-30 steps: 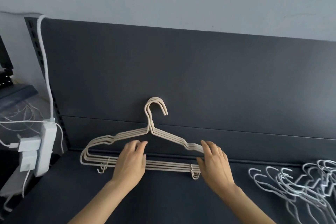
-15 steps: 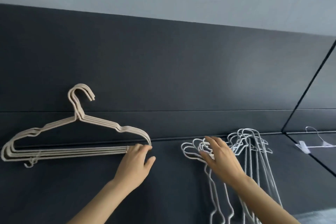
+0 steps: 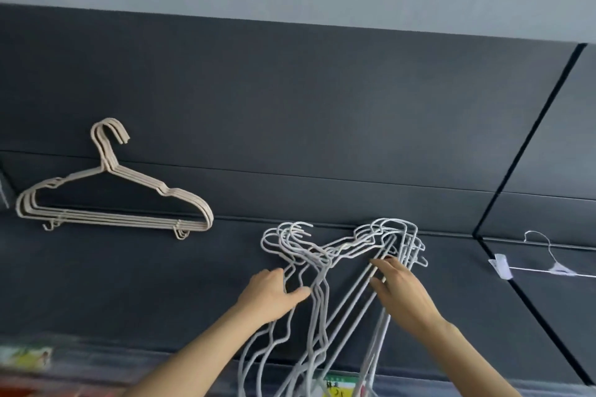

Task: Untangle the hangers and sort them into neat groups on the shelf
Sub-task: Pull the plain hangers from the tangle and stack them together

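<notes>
A tangle of white wire hangers (image 3: 325,255) lies on the dark shelf (image 3: 129,284), hooks at the left and shoulders at the back, with the long ends running off the front edge. My left hand (image 3: 271,293) grips the necks of the white hangers between thumb and fingers. My right hand (image 3: 400,293) pinches their straight bottom bars, fingers on top and thumb below. A neat stack of beige hangers (image 3: 113,206) leans against the shelf's back panel (image 3: 290,106) at the left, apart from both hands.
A single clip hanger (image 3: 548,264) lies on the neighbouring shelf section at the right, past a dark divider line. Colourful packaging (image 3: 25,358) shows blurred below the shelf's front edge. Bare shelf surface lies between the beige stack and the white tangle.
My view has shifted right. My left hand left the beige stack and took hold of the white hangers' necks. My right hand slid from the hooks to the bottom bars.
</notes>
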`<state>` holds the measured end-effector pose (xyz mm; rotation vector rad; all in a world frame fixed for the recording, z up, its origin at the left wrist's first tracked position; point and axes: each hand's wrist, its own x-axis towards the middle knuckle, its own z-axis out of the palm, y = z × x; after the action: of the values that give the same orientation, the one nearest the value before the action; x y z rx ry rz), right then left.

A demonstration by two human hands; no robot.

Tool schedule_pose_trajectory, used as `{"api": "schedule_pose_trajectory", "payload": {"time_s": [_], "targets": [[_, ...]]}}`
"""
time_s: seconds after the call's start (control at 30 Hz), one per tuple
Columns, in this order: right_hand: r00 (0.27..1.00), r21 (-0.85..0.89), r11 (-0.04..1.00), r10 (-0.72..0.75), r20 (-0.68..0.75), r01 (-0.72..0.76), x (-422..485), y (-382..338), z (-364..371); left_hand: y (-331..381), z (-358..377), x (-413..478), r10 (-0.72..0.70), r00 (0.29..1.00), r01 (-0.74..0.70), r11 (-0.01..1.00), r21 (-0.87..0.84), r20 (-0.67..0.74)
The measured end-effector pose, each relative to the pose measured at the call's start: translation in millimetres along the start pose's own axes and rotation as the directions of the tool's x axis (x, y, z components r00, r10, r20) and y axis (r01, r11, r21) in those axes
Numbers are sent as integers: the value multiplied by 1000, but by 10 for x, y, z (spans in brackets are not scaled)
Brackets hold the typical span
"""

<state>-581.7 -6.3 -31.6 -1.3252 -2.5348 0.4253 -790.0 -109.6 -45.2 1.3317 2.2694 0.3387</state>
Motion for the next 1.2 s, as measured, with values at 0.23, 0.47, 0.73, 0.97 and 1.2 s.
{"api": "schedule_pose_trajectory", "payload": {"time_s": [0.23,0.47,0.73,0.97,1.2], "targets": [[999,102,995,-10,53,5,-32,136,92,439,259,122,-203,978,206,977,-56,45],[1000,138,990,-12,28,8,51,245,69,301,62,353,-180,983,167,963,-214,-41],[998,8,998,-63,11,63,370,166,87,148,-176,473,-131,986,105,967,-230,-101],[982,-183,964,-184,50,190,833,-168,-56,113,-398,308,157,960,-182,979,-92,-232],[967,-139,966,-233,-104,217,1049,-231,-162,212,-792,248,495,805,-446,868,219,-327]]}}
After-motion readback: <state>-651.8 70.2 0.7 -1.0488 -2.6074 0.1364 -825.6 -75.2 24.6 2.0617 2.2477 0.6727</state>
